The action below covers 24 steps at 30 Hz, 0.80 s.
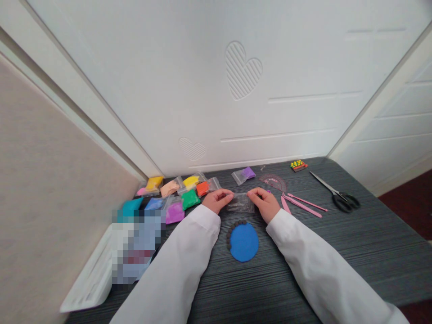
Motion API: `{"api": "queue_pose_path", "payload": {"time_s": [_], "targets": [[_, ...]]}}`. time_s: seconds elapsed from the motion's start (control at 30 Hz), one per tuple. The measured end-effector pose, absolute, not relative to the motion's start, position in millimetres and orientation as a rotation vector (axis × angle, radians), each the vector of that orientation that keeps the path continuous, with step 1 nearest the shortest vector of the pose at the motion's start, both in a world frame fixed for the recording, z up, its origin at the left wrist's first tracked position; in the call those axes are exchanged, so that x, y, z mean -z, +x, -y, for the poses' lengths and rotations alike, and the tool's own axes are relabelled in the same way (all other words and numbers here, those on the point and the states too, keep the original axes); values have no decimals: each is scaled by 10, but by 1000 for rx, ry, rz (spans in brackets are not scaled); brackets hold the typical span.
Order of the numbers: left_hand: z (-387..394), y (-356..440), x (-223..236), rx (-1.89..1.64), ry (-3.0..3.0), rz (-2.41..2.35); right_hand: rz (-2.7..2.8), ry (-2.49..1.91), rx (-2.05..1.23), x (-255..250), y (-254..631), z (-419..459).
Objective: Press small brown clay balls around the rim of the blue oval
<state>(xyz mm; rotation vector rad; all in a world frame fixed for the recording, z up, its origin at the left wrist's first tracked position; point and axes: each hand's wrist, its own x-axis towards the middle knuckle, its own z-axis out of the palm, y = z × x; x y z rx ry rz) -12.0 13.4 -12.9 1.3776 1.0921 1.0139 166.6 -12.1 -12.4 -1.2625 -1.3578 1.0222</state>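
Observation:
A small clear plastic bag (pixel 241 203) is stretched between my two hands, just above the table. My left hand (pixel 218 200) pinches its upper left corner. The upper right corner is pinched by the fingers of my right hand (pixel 265 203). Whatever the bag may hold is hard to make out against the dark table. Nearer to me lies a flat blue clay disc (pixel 245 243). Small dark grey clay balls (pixel 231 232) line its upper left edge in a curved row.
Bags of coloured clay, among them a green one (pixel 191 199), crowd the back left by a white tray (pixel 97 270). A purple bag (pixel 249 173) lies at the back. To the right are a protractor (pixel 274 181), pink modelling tools (pixel 305 206), scissors (pixel 337 194) and a small yellow-and-red piece (pixel 299 165).

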Motion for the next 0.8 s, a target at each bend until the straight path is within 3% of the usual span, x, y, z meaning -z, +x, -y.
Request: {"api": "queue_pose_path", "payload": {"time_s": [0.8], "targets": [[-229, -130, 266, -1212, 1280, -1228, 1157, -1106, -1155, 189, 1681, 73]]}}
